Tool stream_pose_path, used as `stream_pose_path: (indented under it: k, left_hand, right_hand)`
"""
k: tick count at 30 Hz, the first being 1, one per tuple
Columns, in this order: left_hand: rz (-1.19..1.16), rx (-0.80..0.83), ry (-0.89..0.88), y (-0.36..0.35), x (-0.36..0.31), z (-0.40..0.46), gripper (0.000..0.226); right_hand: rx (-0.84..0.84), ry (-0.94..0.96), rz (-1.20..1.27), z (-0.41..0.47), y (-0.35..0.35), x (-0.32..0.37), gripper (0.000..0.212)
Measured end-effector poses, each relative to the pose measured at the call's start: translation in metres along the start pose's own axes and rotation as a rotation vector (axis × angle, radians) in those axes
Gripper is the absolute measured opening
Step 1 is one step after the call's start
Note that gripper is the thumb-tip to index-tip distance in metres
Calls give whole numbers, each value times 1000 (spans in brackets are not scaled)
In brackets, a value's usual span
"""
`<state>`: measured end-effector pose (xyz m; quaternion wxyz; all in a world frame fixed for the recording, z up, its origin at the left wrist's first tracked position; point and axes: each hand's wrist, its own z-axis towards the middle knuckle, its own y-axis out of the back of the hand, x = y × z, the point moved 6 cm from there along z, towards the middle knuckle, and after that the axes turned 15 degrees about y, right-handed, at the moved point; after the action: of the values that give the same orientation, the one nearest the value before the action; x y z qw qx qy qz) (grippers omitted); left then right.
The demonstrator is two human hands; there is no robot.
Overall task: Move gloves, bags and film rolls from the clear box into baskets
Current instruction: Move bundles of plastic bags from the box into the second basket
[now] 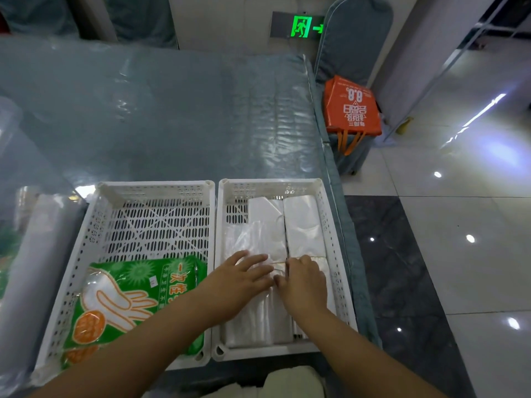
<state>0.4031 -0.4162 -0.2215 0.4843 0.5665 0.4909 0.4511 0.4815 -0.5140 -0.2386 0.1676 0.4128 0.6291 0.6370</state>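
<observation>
Pressing our flat left hand on the plastic bags in the right basket, we pinch their rubber band with our right hand.

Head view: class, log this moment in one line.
left hand flat on bag bundles | right hand touching them | right basket

I am in what looks like a restaurant or canteen dining room rather than a home. At twelve o'clock a green illuminated emergency-exit sign glows low on the wall. My table's grey-blue tablecloth under clear plastic sheeting is the wipe-clean kind. At one o'clock stands a grey-blue fabric-covered dining chair holding an orange printed tote bag. At three o'clock stretches a glossy tiled floor.
</observation>
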Motion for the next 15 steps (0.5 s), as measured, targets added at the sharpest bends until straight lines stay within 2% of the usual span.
stream_pose_path:
  k: [5,9,12,15]
  left_hand:
    - [2,13,16,-6,4,-1,76]
    - [11,15,5,-8,4,-3,80]
    - [19,-16,-2,-5,4,-3,72]
    - [25,-64,-47,0,2,-1,59]
  right_hand:
    - [27,-138,-5,9,-5,-1,33]
    - [-14,-195,169,11,-1,-4,27]
    - [-46,-163,330,6,-3,2,16]
    - [-49,-148,441,5,-3,3,16]
